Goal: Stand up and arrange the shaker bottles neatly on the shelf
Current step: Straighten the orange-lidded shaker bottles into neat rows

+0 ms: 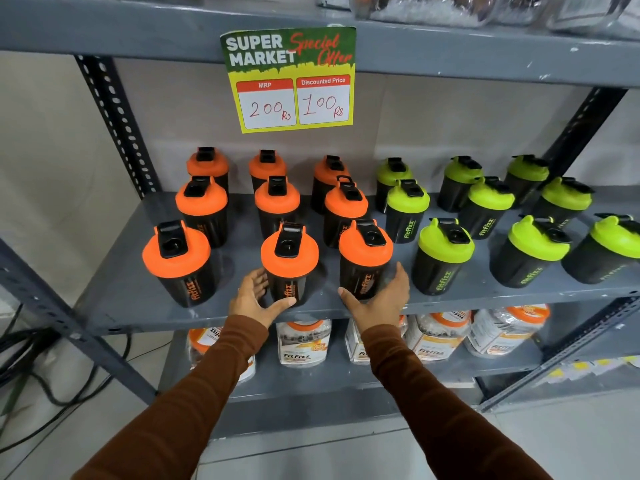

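Note:
Black shaker bottles stand upright in rows on the grey metal shelf (128, 296): several with orange lids on the left, several with green lids (445, 244) on the right. My left hand (252, 297) wraps the base of the middle front orange-lid bottle (289, 252), thumb across its front and fingers on its left side. My right hand (382, 299) cups the base of the front orange-lid bottle (365, 249) beside it, thumb at its left and fingers on its right. A third front orange-lid bottle (176, 258) stands apart at the left.
A supermarket price sign (291, 81) hangs from the shelf above. Clear jars with orange lids (304, 344) sit on the shelf below. Perforated uprights (114, 123) frame the rack. Black cables (31, 358) lie on the floor at the left.

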A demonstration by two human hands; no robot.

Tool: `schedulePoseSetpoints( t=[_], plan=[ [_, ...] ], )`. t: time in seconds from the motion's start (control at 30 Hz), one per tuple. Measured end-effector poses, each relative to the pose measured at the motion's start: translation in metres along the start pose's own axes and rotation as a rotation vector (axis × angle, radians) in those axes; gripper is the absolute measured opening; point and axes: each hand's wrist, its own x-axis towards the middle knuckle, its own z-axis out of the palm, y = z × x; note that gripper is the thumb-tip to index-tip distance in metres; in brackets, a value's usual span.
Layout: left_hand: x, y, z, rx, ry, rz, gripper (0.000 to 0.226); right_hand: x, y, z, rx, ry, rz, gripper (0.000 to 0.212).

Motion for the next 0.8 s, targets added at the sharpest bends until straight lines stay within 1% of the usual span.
schedulePoseSetpoints(
  t=[0.03,0.1,0.13,0.17,0.2,0.23,0.27,0.3,0.33,0.37,0.43,0.5,0.53,0.7,0.8],
  plan=[
    [-0.002,-0.001,0.000,-0.005,0.001,0.005,0.083,-0.008,-0.002,0.000,-0.066,0.066,-0.061,0.099],
    [-0.005,-0.003,-0.001,-0.026,0.005,0.018,0.086,-0.028,-0.009,0.002,-0.144,0.161,-0.281,0.085],
    [-0.008,-0.004,-0.002,-0.036,0.027,0.032,0.082,-0.037,-0.009,0.006,-0.152,0.164,-0.387,0.077],
    [-0.012,-0.004,-0.005,-0.040,0.074,0.054,0.075,-0.044,-0.012,0.010,-0.143,0.133,-0.455,0.070],
    [-0.017,-0.004,-0.009,-0.026,0.152,0.088,0.066,-0.050,-0.015,0.014,-0.120,0.058,-0.466,0.066],
    [-0.021,-0.004,-0.015,0.003,0.256,0.122,0.058,-0.055,-0.021,0.018,-0.100,-0.053,-0.435,0.065],
    [-0.024,-0.006,-0.022,0.045,0.369,0.146,0.055,-0.059,-0.027,0.022,-0.080,-0.182,-0.387,0.067],
    [-0.025,-0.008,-0.031,0.086,0.479,0.162,0.058,-0.061,-0.033,0.026,-0.057,-0.299,-0.324,0.073],
    [-0.023,-0.012,-0.039,0.113,0.566,0.172,0.063,-0.061,-0.036,0.031,-0.019,-0.374,-0.249,0.081],
    [-0.021,-0.016,-0.048,0.131,0.624,0.166,0.070,-0.060,-0.040,0.036,0.033,-0.413,-0.159,0.089],
    [-0.013,-0.019,-0.064,0.158,0.675,0.100,0.086,-0.055,-0.047,0.044,0.132,-0.428,-0.013,0.100],
    [-0.005,-0.014,-0.077,0.141,0.646,0.026,0.099,-0.049,-0.052,0.052,0.154,-0.411,0.044,0.104],
    [0.000,-0.012,-0.082,0.125,0.620,0.005,0.101,-0.046,-0.053,0.056,0.155,-0.401,0.056,0.104],
    [0.020,-0.012,-0.102,0.063,0.405,0.025,0.083,-0.042,-0.057,0.061,0.130,-0.365,0.090,0.090],
    [0.015,-0.011,-0.101,0.006,0.317,0.006,0.074,-0.042,-0.056,0.062,0.101,-0.354,0.102,0.084]
  ],
)
